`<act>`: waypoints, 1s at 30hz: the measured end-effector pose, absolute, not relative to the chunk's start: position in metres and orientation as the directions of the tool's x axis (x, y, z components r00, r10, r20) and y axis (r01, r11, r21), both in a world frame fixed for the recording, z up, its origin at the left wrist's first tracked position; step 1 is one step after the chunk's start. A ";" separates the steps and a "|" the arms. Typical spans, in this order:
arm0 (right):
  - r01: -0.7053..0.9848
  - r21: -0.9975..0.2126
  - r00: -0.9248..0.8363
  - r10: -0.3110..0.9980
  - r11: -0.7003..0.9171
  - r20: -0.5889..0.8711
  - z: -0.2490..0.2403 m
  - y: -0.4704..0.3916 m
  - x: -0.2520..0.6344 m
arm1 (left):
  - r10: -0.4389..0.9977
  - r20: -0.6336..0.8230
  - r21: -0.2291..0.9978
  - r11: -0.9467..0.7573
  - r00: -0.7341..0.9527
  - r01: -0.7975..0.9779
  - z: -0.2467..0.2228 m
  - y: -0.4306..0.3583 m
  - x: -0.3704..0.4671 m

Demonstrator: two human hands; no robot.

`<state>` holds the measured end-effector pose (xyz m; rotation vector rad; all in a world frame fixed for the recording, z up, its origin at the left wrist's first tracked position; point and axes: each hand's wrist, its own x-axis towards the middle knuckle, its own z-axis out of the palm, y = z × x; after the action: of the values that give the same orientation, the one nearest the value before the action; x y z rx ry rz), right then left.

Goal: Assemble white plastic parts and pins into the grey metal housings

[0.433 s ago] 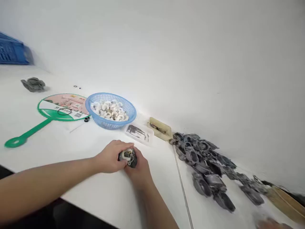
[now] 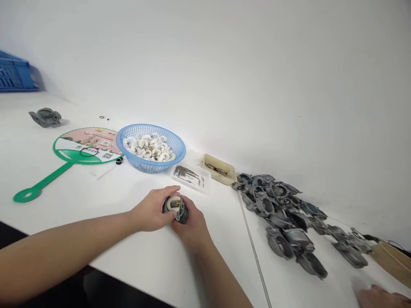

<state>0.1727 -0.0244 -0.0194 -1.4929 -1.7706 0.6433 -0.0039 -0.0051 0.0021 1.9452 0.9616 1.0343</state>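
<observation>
Between both hands, just above the white table point(image 2: 150, 256), is a grey metal housing point(image 2: 182, 217) with a white C-shaped float point(image 2: 172, 203) in its open top; it looks like a carburetor bowl or body. My left hand point(image 2: 154, 209) grips its left side, thumb lying by the float. My right hand point(image 2: 194, 224) wraps around the right side from below. Beyond the hands stand a blue basket point(image 2: 150, 167) of white C-shaped floats and a white tray point(image 2: 195, 184) of thin dark pins.
A beige tray point(image 2: 224, 177) holds metal tools. Grey metal housings point(image 2: 297, 239) lie heaped at right, near another person's hand point(image 2: 380, 297) and a tan container point(image 2: 393, 261). At left are a green-handled fan point(image 2: 48, 177), a single housing point(image 2: 46, 116) and a blue crate point(image 2: 16, 72).
My left fingers have shifted a little on the housing, and more of the white float shows. The whole view has moved slightly; the other person's hand shows more clearly at lower right.
</observation>
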 end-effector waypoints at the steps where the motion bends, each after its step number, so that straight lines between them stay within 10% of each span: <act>1: 0.620 -0.760 -0.075 0.979 0.193 0.187 -0.017 -0.025 0.172 | 0.859 0.336 0.853 -0.452 0.387 0.262 0.003 -0.005 -0.004; 30: 0.636 -0.760 -0.134 0.989 0.133 0.062 0.006 -0.026 0.164 | 0.697 0.509 0.771 -0.630 0.505 0.093 0.005 0.014 -0.012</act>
<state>0.1645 -0.0258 0.0060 -1.5616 -1.8390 0.7900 -0.0117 0.0138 0.0055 2.0549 0.6448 1.1154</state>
